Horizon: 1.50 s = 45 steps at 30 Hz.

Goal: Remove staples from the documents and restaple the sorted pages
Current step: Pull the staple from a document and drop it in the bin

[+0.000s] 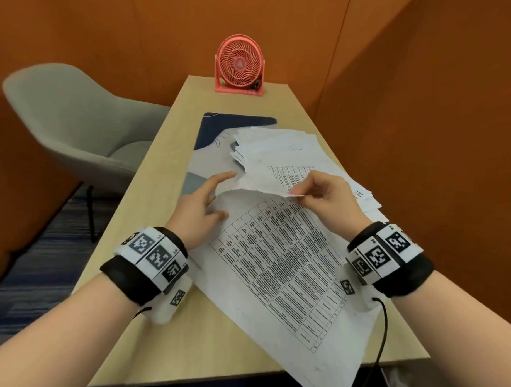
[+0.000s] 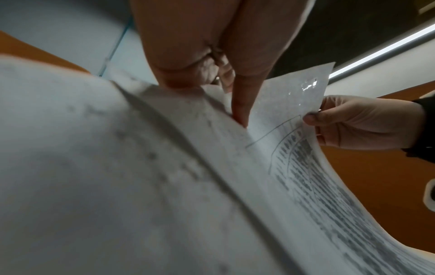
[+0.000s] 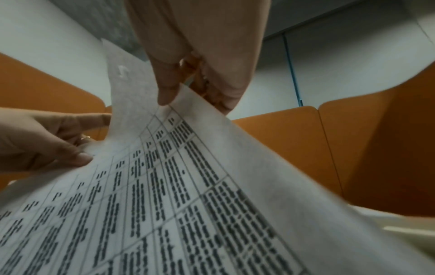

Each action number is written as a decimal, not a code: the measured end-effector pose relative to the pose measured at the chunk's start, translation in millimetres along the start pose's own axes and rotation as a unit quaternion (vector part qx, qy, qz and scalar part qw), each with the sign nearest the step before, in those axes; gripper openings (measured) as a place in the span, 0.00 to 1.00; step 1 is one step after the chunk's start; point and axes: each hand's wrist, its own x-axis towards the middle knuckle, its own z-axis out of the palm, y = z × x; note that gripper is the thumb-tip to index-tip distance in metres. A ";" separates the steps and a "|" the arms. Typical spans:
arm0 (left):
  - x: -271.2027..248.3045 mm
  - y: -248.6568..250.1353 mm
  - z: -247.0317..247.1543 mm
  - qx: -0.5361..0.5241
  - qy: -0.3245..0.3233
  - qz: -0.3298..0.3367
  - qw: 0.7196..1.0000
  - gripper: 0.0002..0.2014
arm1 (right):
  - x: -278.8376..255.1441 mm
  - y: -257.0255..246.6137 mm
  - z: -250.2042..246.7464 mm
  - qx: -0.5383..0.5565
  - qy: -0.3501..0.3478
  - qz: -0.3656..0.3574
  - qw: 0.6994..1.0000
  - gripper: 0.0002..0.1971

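Documents: my printed table sheet [image 1: 277,269] lies slantwise on the worktop [image 1: 157,320], its near corner hanging past the front edge; a loose pile of further pages [image 1: 279,148] sits just beyond it.
Step in hand: I judge this to be separating the top page [image 1: 266,176] from the sheet beneath at the far corner, either to sort it or to look for a staple.
Right grip: my right hand [image 1: 329,198] pinches the edge of the lifted page between thumb and fingers and curls it up and away.
Left grip: my left hand [image 1: 202,203] holds nothing; the fingers are extended, the forefinger reaching toward the lifted page, the others resting at the left edge of the table sheet.
Staple: none is visible in any view; I cannot tell whether these pages are bound.
Tools: no staple remover or stapler shows.
Method: keep the lower sheet pressed flat, peel slowly from the corner, and stop at any resistance.
Risk: a hidden staple may tear the thin paper; the overhanging corner may slide off.
Surroundings: a pink fan [image 1: 240,65] stands at the far end, a grey chair [image 1: 68,120] at the left.
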 end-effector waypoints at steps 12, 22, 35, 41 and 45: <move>0.4 7.9 -4.2 0.008 -0.019 -0.037 0.999 0.14 | 5.1 -8.0 -2.8 0.132 -0.111 0.098 0.980 0.20; -0.4 8.3 7.2 0.014 0.024 0.023 0.999 0.14 | 12.6 -0.6 23.5 -0.018 0.016 0.102 0.994 0.18; -4.3 4.4 4.4 -0.058 0.054 0.061 0.995 0.28 | -9.7 -4.9 23.7 -0.001 0.087 -0.043 0.995 0.08; -1.9 7.6 5.2 -0.052 0.023 0.021 0.998 0.09 | -5.4 -10.5 20.8 0.095 0.024 0.005 0.995 0.10; -3.0 12.5 6.9 -0.086 0.061 0.013 0.994 0.03 | -0.8 -16.0 18.4 0.147 0.019 0.027 0.989 0.12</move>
